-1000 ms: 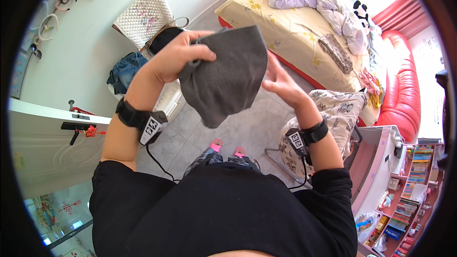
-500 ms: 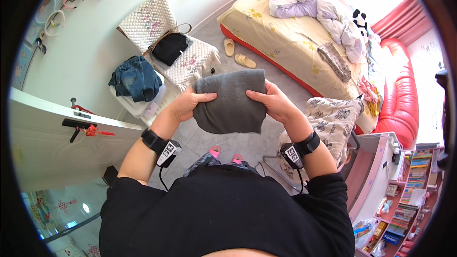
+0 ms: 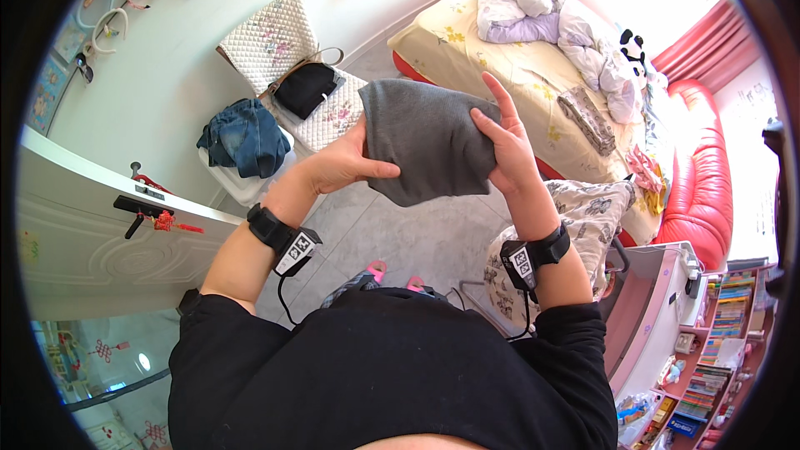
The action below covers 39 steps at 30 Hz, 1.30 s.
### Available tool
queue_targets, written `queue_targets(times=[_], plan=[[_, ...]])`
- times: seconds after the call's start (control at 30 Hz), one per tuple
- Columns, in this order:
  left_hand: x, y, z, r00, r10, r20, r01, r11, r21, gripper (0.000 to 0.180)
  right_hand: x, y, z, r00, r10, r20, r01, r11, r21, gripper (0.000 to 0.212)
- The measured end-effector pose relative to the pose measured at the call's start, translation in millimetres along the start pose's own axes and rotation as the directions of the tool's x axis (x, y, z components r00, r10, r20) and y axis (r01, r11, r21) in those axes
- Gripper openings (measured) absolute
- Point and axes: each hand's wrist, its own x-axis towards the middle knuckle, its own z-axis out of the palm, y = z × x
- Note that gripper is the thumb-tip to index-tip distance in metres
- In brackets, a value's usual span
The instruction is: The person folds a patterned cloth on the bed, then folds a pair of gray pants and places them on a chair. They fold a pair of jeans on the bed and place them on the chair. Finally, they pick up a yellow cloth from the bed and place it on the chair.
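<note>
A folded dark grey cloth [image 3: 433, 143], perhaps a garment, is held up in front of me above the tiled floor. My left hand [image 3: 354, 160] grips its left side, thumb lying on top and the other fingers hidden underneath. At the right edge my right hand [image 3: 514, 143] pinches the cloth under its thumb, with the index finger lifted and pointing away. The far left corner of the cloth stands up a little, and its near edge hangs slightly uneven.
Left, a quilted chair [image 3: 271, 42] bears a black bag [image 3: 307, 87]; blue jeans [image 3: 246, 137] lie on a white bin. An open door [image 3: 108, 225] is nearer. A bed [image 3: 450, 33] stands far right, with a cushioned chair [image 3: 575, 208] and pink desk [image 3: 642, 308] nearer.
Both hands have carried the grey cloth up, away from me and to the right. It has tilted, and my right index finger has lifted off it.
</note>
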Motion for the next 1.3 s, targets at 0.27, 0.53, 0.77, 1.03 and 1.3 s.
queue_targets(times=[0.27,0.53,0.77,1.03,1.3], plan=[[5.7,-18.7,5.2,0.991,-0.079,-0.103,0.035,0.925,-0.378,0.046,1.7,-14.7,-15.0,0.947,0.061,-0.314,-0.054,0.998,0.031,0.036],[3.0,-43.1,12.5,0.985,-0.109,0.135,0.159,0.881,-0.446,0.082,-24.8,-28.0,1.2,0.994,0.111,0.013,-0.110,0.990,-0.084,0.039],[10.4,-38.7,26.8,0.992,-0.053,0.111,0.092,0.917,-0.388,0.072,-37.5,-34.2,13.4,0.969,0.195,0.149,-0.164,0.966,-0.198,0.052],[12.8,-11.6,35.3,1.000,0.002,-0.017,-0.007,0.942,-0.336,0.046,-41.3,-34.7,9.3,0.972,0.148,0.180,-0.098,0.960,-0.263,0.057],[24.6,28.1,21.2,0.979,0.030,-0.199,-0.066,0.982,-0.176,0.034,-21.1,-37.0,9.1,0.990,0.065,0.126,-0.008,0.914,-0.407,0.051]])
